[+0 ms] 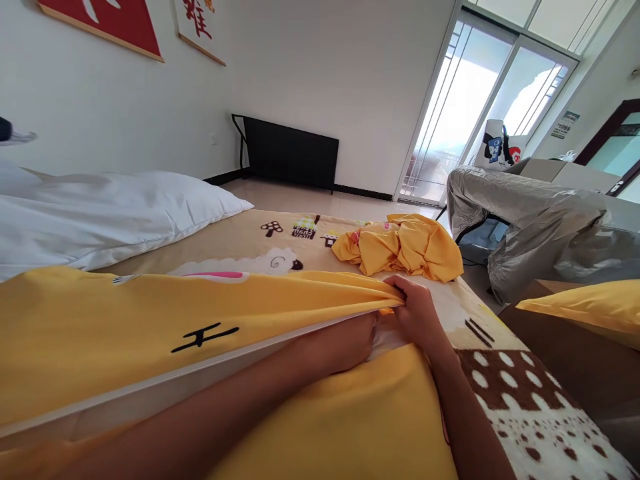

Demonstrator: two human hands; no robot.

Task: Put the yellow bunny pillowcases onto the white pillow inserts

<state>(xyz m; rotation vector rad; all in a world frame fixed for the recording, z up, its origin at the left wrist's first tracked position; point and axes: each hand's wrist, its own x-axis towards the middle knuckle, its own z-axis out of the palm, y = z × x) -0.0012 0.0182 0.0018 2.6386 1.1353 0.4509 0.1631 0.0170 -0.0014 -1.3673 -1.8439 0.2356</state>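
Note:
A yellow fabric cover [125,333] with a black printed mark and a pale inner edge stretches across the left and centre of the view. My right hand [416,308] pinches its gathered upper edge near the centre. My left hand [353,343] reaches in below that edge, inside the opening, close to my right hand; its fingers are hidden by the fabric. More yellow fabric lies below both forearms. Beyond my hands, a crumpled yellow cloth [405,247] rests on the patterned bed blanket [230,240].
A white pillow [125,210] lies at the left. Yellow fabric [590,303] rests on a brown box [560,347] at the right. Behind it stands furniture under silvery plastic [535,200]. A black folded panel [293,153] leans by the far wall, left of a glass door [475,87].

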